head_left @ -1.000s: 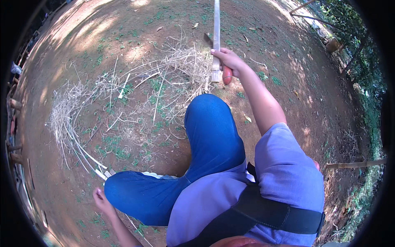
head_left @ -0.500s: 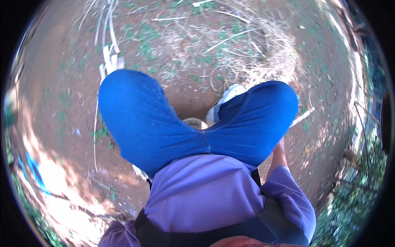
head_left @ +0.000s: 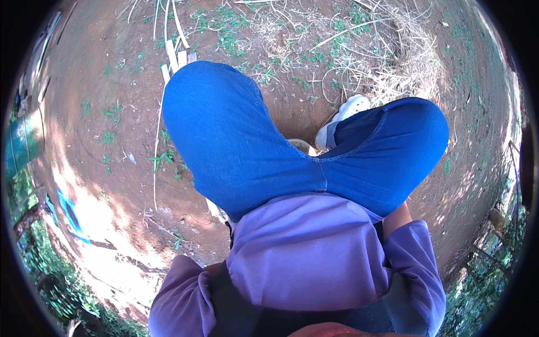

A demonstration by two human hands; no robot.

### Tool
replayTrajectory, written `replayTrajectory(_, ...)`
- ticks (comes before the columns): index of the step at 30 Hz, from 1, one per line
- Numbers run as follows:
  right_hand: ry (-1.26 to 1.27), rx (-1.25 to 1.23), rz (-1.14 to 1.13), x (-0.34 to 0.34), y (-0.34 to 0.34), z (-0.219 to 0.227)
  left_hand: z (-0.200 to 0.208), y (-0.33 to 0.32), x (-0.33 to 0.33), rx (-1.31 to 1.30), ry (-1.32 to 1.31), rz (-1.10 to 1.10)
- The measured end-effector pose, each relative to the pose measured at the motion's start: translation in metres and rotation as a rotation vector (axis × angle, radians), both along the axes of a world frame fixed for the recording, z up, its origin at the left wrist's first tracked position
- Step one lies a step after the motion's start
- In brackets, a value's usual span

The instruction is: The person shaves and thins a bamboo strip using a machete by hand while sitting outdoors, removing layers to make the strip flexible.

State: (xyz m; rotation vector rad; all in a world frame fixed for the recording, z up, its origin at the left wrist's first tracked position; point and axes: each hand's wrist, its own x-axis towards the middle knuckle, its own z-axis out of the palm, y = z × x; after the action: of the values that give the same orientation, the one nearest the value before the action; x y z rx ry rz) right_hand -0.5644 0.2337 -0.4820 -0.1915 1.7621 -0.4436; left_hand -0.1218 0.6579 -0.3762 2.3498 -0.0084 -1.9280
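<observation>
My right forearm point(head_left: 397, 218) reaches down beside my right thigh, and the thigh hides the hand and fingers. Whatever that hand may hold is out of sight. Only the purple sleeve point(head_left: 182, 295) of my left arm shows at the lower left; the left hand is not visible. I sit with my knees spread in blue trousers point(head_left: 236, 146). A pale round-edged thing point(head_left: 301, 146), partly covered, shows between my thighs. Past my left knee, several pale flat strips point(head_left: 173, 55) lie on the ground.
A heap of thin pale shavings point(head_left: 401, 73) lies beyond my right knee. My white shoe point(head_left: 352, 108) rests on the brown soil point(head_left: 281, 112). A blue object point(head_left: 72, 216) lies at the left, with a green panel point(head_left: 22, 147) farther out. Leafy plants point(head_left: 477, 295) edge the right.
The view has shifted, so my legs sit farther right and higher in it. A pale stick seen beside my right knee is no longer visible. My right forearm shows less.
</observation>
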Motion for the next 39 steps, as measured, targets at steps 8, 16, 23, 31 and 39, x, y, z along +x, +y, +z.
replayTrajectory(8, 0.017, 0.010, 0.012, 0.019, 0.001, -0.001, -0.011, -0.004, 0.020, 0.025, 0.011, -0.029)
replayTrajectory(16, 0.031, 0.018, 0.006, 0.014, 0.003, 0.002, -0.017, -0.010, 0.023, 0.051, 0.032, -0.053)
replayTrajectory(23, 0.085, 0.023, -0.005, -0.012, 0.013, 0.013, -0.021, -0.019, 0.019, 0.063, 0.045, -0.053)
replayTrajectory(31, 0.321, -0.084, 0.048, -0.106, 0.004, 0.063, -0.020, -0.016, -0.004, 0.062, 0.053, 0.028)
replayTrajectory(39, 0.591, -0.533, -0.254, -0.175, -0.088, 0.155, -0.020, -0.006, -0.026, 0.051, 0.027, 0.103)
